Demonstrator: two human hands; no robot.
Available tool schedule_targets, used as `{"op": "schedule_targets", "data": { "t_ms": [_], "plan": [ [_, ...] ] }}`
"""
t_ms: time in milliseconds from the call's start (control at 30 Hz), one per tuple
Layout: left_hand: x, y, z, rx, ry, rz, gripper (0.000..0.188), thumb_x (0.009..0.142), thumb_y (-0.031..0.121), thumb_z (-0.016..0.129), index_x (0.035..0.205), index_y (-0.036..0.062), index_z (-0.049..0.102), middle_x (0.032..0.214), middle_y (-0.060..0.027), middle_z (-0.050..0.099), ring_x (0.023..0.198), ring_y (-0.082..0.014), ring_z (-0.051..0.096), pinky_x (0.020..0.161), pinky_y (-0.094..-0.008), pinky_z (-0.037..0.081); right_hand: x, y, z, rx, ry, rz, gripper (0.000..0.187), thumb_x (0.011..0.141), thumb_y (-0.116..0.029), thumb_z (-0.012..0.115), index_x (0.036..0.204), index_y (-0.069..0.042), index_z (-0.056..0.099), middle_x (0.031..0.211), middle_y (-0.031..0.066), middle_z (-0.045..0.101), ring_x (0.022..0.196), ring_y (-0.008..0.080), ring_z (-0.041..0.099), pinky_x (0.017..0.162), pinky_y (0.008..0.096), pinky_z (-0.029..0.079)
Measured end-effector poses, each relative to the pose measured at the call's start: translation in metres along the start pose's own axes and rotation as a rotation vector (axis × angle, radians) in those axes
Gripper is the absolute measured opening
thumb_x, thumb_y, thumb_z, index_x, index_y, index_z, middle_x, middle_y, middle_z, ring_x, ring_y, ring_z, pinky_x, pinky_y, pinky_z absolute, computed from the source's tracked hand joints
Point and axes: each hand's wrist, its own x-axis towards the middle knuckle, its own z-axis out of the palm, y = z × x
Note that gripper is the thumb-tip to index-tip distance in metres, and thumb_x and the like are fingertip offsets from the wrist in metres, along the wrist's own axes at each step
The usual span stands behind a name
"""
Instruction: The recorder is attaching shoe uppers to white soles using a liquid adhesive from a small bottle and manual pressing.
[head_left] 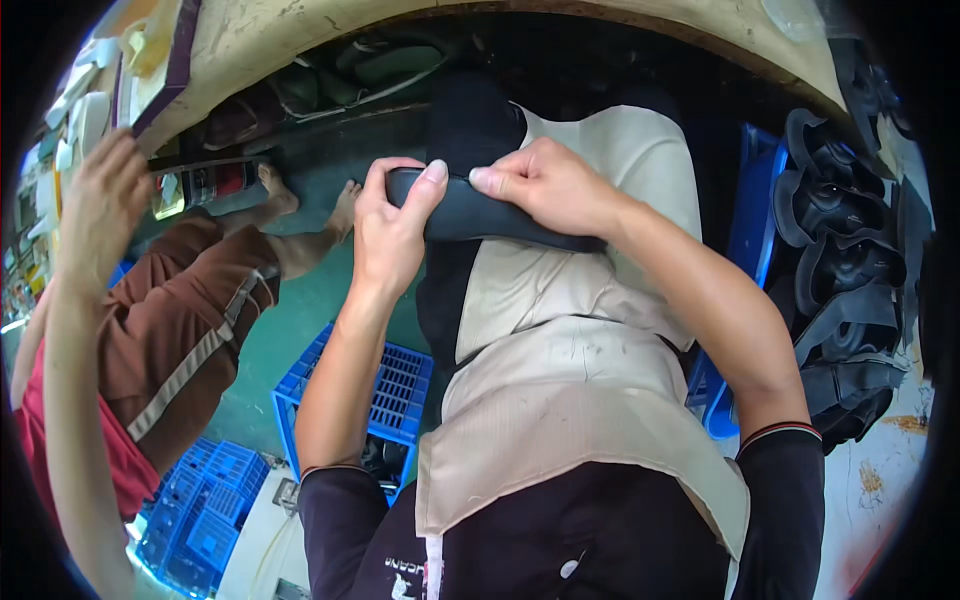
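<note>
Over my lap I hold a black shoe upper (470,215), a long, smooth, leather-like piece lying roughly crosswise. My left hand (388,225) is closed round its left end, the thumb pressing on top. Near the middle of its far edge, my right hand (560,190) pinches it with the thumb and curled fingers, close to the left thumb. The upper's right end reaches under my right hand and wrist. Beneath it lies a beige apron (590,410) spread across my lap. My fingers hide part of the edge between the two thumbs.
A pale worktable (300,30) curves along the far side, with dark shoes (400,65) below it. Black shoe uppers (840,240) are stacked at right beside a blue bin (755,210). Blue crates (400,390) stand on the left floor. A co-worker's hand (105,200) is far left.
</note>
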Motion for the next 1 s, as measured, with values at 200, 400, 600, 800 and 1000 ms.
{"op": "schedule_targets", "data": {
  "t_ms": [200,400,600,800,1000],
  "plan": [
    [-0.004,0.054,-0.039,-0.161,0.096,-0.013,0.042,0.09,0.033,0.076,0.112,-0.0001,0.063,0.1,-0.0126,0.068,0.084,-0.0172,0.063,0.076,-0.0292,0.052,-0.027,0.001,-0.026,0.272,0.311,-0.01,0.051,0.104,-0.035,0.054,0.136,0.004,0.061,0.133,0.0142,0.066,0.126,0.0237,0.059,0.104,0.0314,0.045],
    [-0.042,0.115,-0.039,-0.026,-0.036,0.7,0.051,0.091,0.031,0.075,0.129,0.0008,0.057,0.118,-0.0185,0.067,0.099,-0.0225,0.065,0.088,-0.0364,0.053,-0.075,-0.021,-0.039,1.353,-0.098,-0.175,0.067,0.098,-0.043,0.063,0.144,0.005,0.052,0.139,0.0181,0.059,0.123,0.0247,0.057,0.094,0.0349,0.05],
    [0.019,0.059,-0.022,-0.918,0.224,0.192,0.052,0.103,0.047,0.049,0.128,0.0026,0.059,0.128,-0.0189,0.065,0.112,-0.0253,0.064,0.1,-0.0336,0.046,-0.065,-0.002,-0.038,0.704,-0.125,-0.17,0.051,0.095,-0.029,0.068,0.133,0.005,0.062,0.109,0.0106,0.07,0.096,0.0161,0.063,0.083,0.025,0.051],
    [0.045,-0.004,-0.018,-0.879,0.187,0.014,0.05,0.102,0.049,0.045,0.116,0.005,0.064,0.109,-0.0124,0.069,0.097,-0.0197,0.064,0.09,-0.0305,0.048,-0.012,0.014,-0.02,0.503,-0.277,0.088,0.04,0.09,-0.02,0.071,0.122,0.004,0.069,0.089,0.0044,0.069,0.081,0.0105,0.059,0.077,0.0228,0.049],
    [0.067,-0.049,-0.006,-0.886,0.398,-0.022,0.047,0.101,0.049,0.044,0.101,0.0072,0.065,0.09,-0.0056,0.064,0.082,-0.0152,0.059,0.079,-0.0267,0.045,0.036,0.021,0.023,0.34,-0.182,0.339,0.037,0.085,-0.022,0.076,0.111,0.003,0.071,0.084,0.0035,0.067,0.078,0.0088,0.057,0.074,0.0225,0.048]
  ]
}}
